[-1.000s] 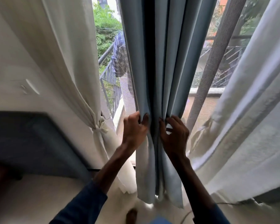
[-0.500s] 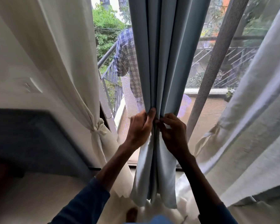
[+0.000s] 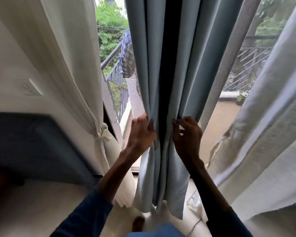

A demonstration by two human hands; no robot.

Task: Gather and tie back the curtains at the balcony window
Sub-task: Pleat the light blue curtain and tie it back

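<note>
A light blue curtain (image 3: 183, 69) hangs in gathered vertical folds in the middle of the balcony window. My left hand (image 3: 141, 134) grips the folds on its left side at about waist height. My right hand (image 3: 187, 135) pinches the folds on its right side at the same height. A dark gap shows between the two bunches. A cream curtain (image 3: 72, 53) on the left is tied back with a knotted cream tie (image 3: 102, 135). A pale sheer curtain (image 3: 270, 127) hangs loose on the right.
A dark blue headboard or cushioned panel (image 3: 38, 144) stands against the wall at the left. Outside are a balcony railing (image 3: 116, 77), a checked cloth (image 3: 126, 55) hung over it and greenery. A grey window frame post (image 3: 232, 53) rises at the right.
My hands, close together half a second ago, have moved apart, each keeping its bunch of blue folds. The view has shifted slightly.
</note>
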